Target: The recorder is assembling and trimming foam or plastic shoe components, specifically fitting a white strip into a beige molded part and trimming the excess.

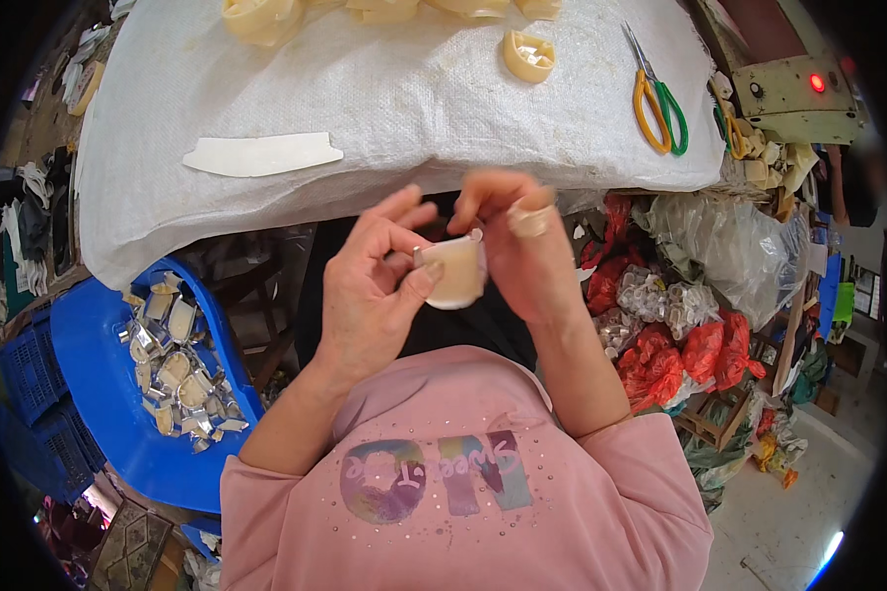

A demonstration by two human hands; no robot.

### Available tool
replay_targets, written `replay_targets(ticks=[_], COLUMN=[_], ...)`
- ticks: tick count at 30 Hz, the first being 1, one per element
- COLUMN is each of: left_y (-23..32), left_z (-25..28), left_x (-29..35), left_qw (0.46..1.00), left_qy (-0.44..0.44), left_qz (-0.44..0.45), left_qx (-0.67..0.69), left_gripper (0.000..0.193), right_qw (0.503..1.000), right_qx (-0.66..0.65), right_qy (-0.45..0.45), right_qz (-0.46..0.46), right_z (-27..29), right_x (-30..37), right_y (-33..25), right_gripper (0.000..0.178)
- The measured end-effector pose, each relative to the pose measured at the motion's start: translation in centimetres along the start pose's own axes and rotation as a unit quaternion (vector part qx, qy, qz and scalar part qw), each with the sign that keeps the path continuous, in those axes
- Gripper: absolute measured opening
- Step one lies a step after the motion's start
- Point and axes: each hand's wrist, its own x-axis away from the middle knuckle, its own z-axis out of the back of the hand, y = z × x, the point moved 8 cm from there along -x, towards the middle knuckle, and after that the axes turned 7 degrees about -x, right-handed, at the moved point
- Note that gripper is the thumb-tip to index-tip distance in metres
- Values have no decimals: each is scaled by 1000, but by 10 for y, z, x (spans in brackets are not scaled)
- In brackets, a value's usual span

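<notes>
Between finger and thumb, my left hand grips a small cup-shaped piece, cream in the middle with a white lower rim. It is held in front of my chest, just off the table's near edge. My right hand is beside the piece's upper right edge, its fingers curled and blurred by motion. Around one of its fingers sits a pale beige band. Whether the right fingers pinch the piece's edge cannot be made out.
A white woven sheet covers the table. On it lie a white curved strip, cream rings and scissors with orange and green handles. At left, a blue tub holds metallic and cream pieces. Red plastic bags lie at right.
</notes>
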Motion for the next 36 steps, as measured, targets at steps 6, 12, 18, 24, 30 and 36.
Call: replay_targets(ticks=[6,12,18,24,30,36], left_y=[48,67,13,2,4,-9], left_z=[14,-3,2,-18,-20,-6], left_x=[9,20,-1,3,9,12], left_qw=[912,872,981,981,992,976], left_qy=[60,-3,-120,-118,-35,-71], left_qz=[-209,-381,-100,-58,-73,3], left_qx=[-347,-306,-115,139,101,204], left_gripper=[14,16,70,56,55,57], right_qw=[982,982,944,920,938,952], right_qx=[117,159,288,322,294,246], right_qy=[-10,-77,-114,-154,-154,-139], right_qz=[-146,-65,110,161,97,121], right_z=[3,-6,-18,-35,-38,-43], right_x=[1,8,11,22,23,15], right_y=[10,-18,-34,-21,-12,-2], right_gripper=[43,72,79,79,83,76])
